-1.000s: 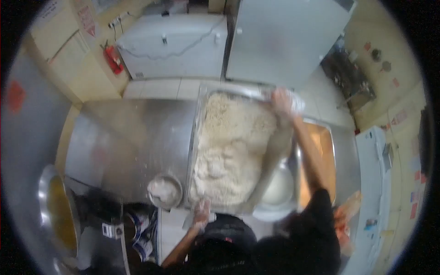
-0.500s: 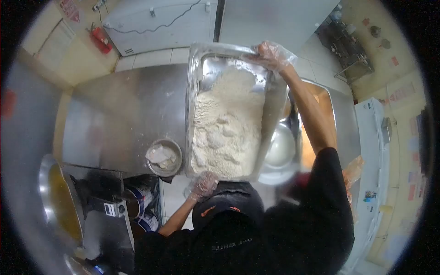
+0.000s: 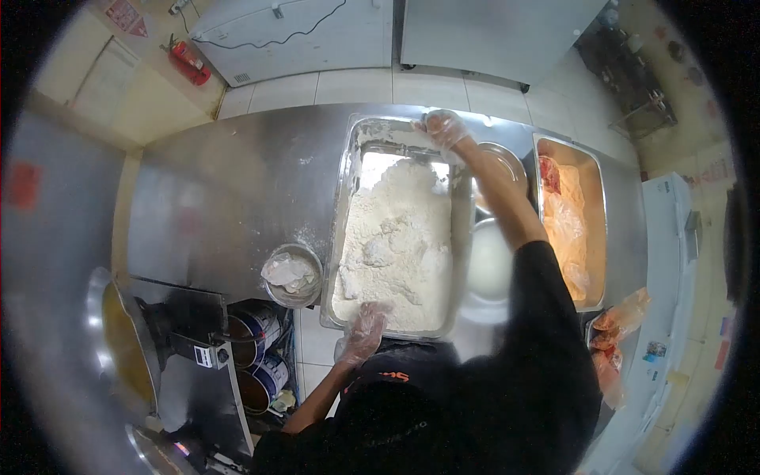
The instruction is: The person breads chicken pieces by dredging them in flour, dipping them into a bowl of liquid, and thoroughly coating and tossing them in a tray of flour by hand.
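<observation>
A large metal tray (image 3: pixel 460 277) of white flour (image 3: pixel 396 245) rests on the steel table, with lumps under the flour and bare metal near its far end. At the tray's far right corner, my right hand (image 3: pixel 445 131), in a clear plastic glove, is closed on the rim. My left hand (image 3: pixel 367 331), also gloved and floury, reaches over the near rim, its fingers stretched out over the flour. Just left of the tray stands a round metal bowl (image 3: pixel 313 294) with a white, floury item inside.
Right of the tray are a white tub (image 3: pixel 488 265), a round metal bowl (image 3: pixel 516 168) and a deep pan (image 3: pixel 603 237) of orange food. Bagged orange food (image 3: pixel 613 328) hangs by the right edge. A wide pan of yellow liquid (image 3: pixel 127 340) is at lower left.
The tray was raised and tilted, and now lies lower and flat on the table. The flour has slid toward the near end. My left hand has shifted from the near rim to over the flour.
</observation>
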`<action>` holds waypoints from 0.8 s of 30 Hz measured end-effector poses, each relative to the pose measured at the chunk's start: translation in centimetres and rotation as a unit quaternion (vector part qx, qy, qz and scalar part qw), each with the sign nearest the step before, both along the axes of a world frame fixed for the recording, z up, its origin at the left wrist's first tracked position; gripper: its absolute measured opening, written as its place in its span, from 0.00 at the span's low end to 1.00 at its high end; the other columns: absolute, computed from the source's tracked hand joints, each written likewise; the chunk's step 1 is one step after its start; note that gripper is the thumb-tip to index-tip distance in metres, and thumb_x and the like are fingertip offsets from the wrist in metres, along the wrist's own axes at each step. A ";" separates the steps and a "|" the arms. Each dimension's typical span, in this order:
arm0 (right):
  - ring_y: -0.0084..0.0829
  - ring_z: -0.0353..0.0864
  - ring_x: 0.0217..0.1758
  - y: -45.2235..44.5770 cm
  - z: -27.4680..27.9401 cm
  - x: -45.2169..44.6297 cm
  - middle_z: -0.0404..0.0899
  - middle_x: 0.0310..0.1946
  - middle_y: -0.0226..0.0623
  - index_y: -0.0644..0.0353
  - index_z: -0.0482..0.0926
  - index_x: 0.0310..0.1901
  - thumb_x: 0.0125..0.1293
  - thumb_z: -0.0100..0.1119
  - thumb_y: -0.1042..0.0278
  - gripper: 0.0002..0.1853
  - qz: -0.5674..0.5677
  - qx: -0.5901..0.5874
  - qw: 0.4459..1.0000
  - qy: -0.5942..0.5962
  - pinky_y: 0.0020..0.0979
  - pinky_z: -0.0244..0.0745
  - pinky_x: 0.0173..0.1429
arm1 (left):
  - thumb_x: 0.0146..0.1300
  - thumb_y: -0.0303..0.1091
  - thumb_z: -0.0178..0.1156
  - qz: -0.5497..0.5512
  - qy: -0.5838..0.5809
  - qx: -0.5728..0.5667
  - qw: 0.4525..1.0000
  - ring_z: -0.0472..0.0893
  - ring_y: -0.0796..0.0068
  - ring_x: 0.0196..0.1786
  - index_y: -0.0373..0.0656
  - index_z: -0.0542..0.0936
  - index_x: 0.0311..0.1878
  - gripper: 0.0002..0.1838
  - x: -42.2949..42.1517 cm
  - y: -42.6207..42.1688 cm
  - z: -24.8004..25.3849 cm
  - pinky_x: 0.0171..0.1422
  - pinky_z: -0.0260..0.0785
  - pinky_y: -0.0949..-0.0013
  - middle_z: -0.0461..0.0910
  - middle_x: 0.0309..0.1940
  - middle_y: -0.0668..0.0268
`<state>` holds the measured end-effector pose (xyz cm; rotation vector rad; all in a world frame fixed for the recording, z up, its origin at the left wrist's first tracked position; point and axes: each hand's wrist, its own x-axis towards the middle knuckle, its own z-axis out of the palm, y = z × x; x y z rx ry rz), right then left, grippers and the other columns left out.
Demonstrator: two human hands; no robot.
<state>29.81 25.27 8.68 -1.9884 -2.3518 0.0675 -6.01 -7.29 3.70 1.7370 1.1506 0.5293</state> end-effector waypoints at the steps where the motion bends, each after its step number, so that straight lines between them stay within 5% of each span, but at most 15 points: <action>1: 0.40 0.74 0.29 -0.8 -1.5 0.0 0.74 0.26 0.43 0.59 0.75 0.33 0.63 0.36 0.49 0.22 0.017 0.017 1.000 -0.010 0.38 0.69 0.37 | 0.55 0.27 0.48 0.001 0.006 -0.004 1.000 0.66 0.56 0.54 0.39 0.70 0.46 0.14 0.3 0.9 1.1 0.57 0.56 0.57 0.68 0.49 0.58; 2: 0.40 0.74 0.29 -1.3 -3.8 0.4 0.74 0.26 0.43 0.59 0.75 0.33 0.63 0.36 0.49 0.22 0.017 0.014 1.000 -0.005 0.38 0.69 0.37 | 0.56 0.29 0.48 -0.051 0.123 0.142 0.981 0.62 0.55 0.57 0.39 0.69 0.48 0.15 0.5 2.1 2.2 0.61 0.52 0.60 0.66 0.52 0.55; 3: 0.40 0.74 0.30 -1.7 -6.6 0.9 0.74 0.28 0.42 0.59 0.73 0.39 0.63 0.36 0.52 0.20 0.052 0.179 0.982 -0.035 0.37 0.70 0.38 | 0.57 0.32 0.48 -0.103 0.235 0.282 0.925 0.59 0.54 0.60 0.39 0.69 0.49 0.16 0.5 3.4 2.6 0.64 0.48 0.62 0.63 0.54 0.52; 5: 0.37 0.74 0.37 -5.2 -2.5 -4.1 0.73 0.35 0.41 0.63 0.60 0.56 0.62 0.38 0.61 0.22 -0.180 0.108 0.977 -0.024 0.34 0.70 0.44 | 0.57 0.33 0.47 -0.146 0.249 0.236 0.928 0.57 0.56 0.61 0.40 0.69 0.50 0.17 -0.3 6.1 1.9 0.65 0.46 0.62 0.63 0.55 0.53; 6: 0.37 0.74 0.37 -7.2 -3.0 -6.7 0.73 0.35 0.41 0.63 0.60 0.56 0.62 0.38 0.61 0.22 -0.177 0.106 0.978 -0.025 0.34 0.70 0.44 | 0.57 0.34 0.46 -0.187 0.259 0.190 0.928 0.56 0.57 0.62 0.41 0.69 0.50 0.17 -1.0 6.7 1.2 0.66 0.44 0.62 0.62 0.56 0.53; 7: 0.37 0.74 0.39 -8.6 -4.5 -8.5 0.73 0.36 0.42 0.64 0.61 0.54 0.62 0.37 0.63 0.20 -0.095 0.043 0.992 -0.072 0.34 0.70 0.45 | 0.57 0.34 0.46 -0.118 0.065 0.033 0.990 0.56 0.59 0.62 0.42 0.69 0.50 0.17 -2.1 6.8 -1.6 0.67 0.44 0.63 0.61 0.56 0.55; 8: 0.37 0.74 0.40 -9.9 -6.6 -9.3 0.73 0.36 0.43 0.65 0.63 0.52 0.62 0.36 0.65 0.19 -0.011 -0.017 0.993 -0.120 0.34 0.70 0.46 | 0.56 0.34 0.45 -0.036 -0.147 -0.109 0.982 0.55 0.60 0.63 0.44 0.69 0.51 0.18 -3.2 6.8 -4.4 0.67 0.43 0.64 0.61 0.57 0.56; 9: 0.39 0.74 0.40 -11.4 -9.7 -10.5 0.74 0.34 0.45 0.66 0.68 0.44 0.58 0.41 0.62 0.18 0.026 -0.022 0.998 -0.053 0.35 0.70 0.43 | 0.57 0.34 0.43 -0.149 0.070 0.018 0.986 0.55 0.63 0.63 0.43 0.66 0.54 0.20 -4.0 7.7 -5.3 0.67 0.43 0.64 0.59 0.59 0.59; 10: 0.40 0.75 0.39 -12.9 -12.8 -11.5 0.75 0.32 0.46 0.66 0.74 0.36 0.55 0.46 0.58 0.18 0.065 -0.033 0.997 0.014 0.37 0.71 0.41 | 0.57 0.34 0.41 -0.253 0.283 0.145 0.914 0.56 0.66 0.63 0.43 0.63 0.56 0.22 -4.8 8.5 -6.3 0.67 0.44 0.63 0.57 0.60 0.61; 11: 0.39 0.76 0.39 -13.5 -11.0 -13.8 0.76 0.32 0.47 0.65 0.76 0.32 0.52 0.49 0.59 0.16 0.029 -0.180 0.981 0.064 0.36 0.71 0.40 | 0.58 0.38 0.41 -0.256 0.300 0.162 0.905 0.57 0.68 0.62 0.44 0.63 0.56 0.21 -5.7 8.7 -8.3 0.67 0.45 0.65 0.60 0.59 0.62; 15: 0.38 0.77 0.36 -13.4 -12.9 -14.2 0.77 0.32 0.48 0.64 0.76 0.29 0.47 0.53 0.60 0.14 -0.026 -0.161 0.975 0.149 0.33 0.71 0.39 | 0.58 0.40 0.42 -0.336 0.247 0.208 0.884 0.65 0.65 0.57 0.44 0.67 0.52 0.19 -4.6 11.4 -6.9 0.61 0.55 0.64 0.67 0.53 0.61; 17: 0.41 0.76 0.34 -13.0 -13.8 -13.2 0.76 0.31 0.47 0.60 0.75 0.31 0.46 0.51 0.64 0.11 0.115 -0.092 0.979 0.137 0.35 0.70 0.39 | 0.56 0.30 0.42 -0.366 0.436 0.257 0.781 0.74 0.66 0.42 0.45 0.67 0.50 0.17 -4.5 12.2 -6.2 0.41 0.68 0.66 0.73 0.42 0.65; 21: 0.40 0.75 0.36 -11.6 -15.9 -13.3 0.76 0.33 0.43 0.60 0.73 0.29 0.44 0.53 0.66 0.10 0.101 -0.210 0.969 0.078 0.34 0.70 0.40 | 0.55 0.29 0.44 -0.343 0.393 0.386 0.761 0.73 0.70 0.28 0.42 0.68 0.46 0.14 -5.0 13.3 -5.9 0.28 0.67 0.67 0.72 0.31 0.64; 24: 0.38 0.74 0.36 -12.6 -14.1 -10.9 0.75 0.31 0.40 0.58 0.74 0.32 0.48 0.52 0.63 0.11 0.137 -0.069 0.964 0.219 0.34 0.69 0.43 | 0.57 0.37 0.45 -0.309 0.440 0.645 0.543 0.73 0.69 0.30 0.42 0.71 0.42 0.13 -5.3 14.7 -2.9 0.33 0.69 0.69 0.72 0.29 0.61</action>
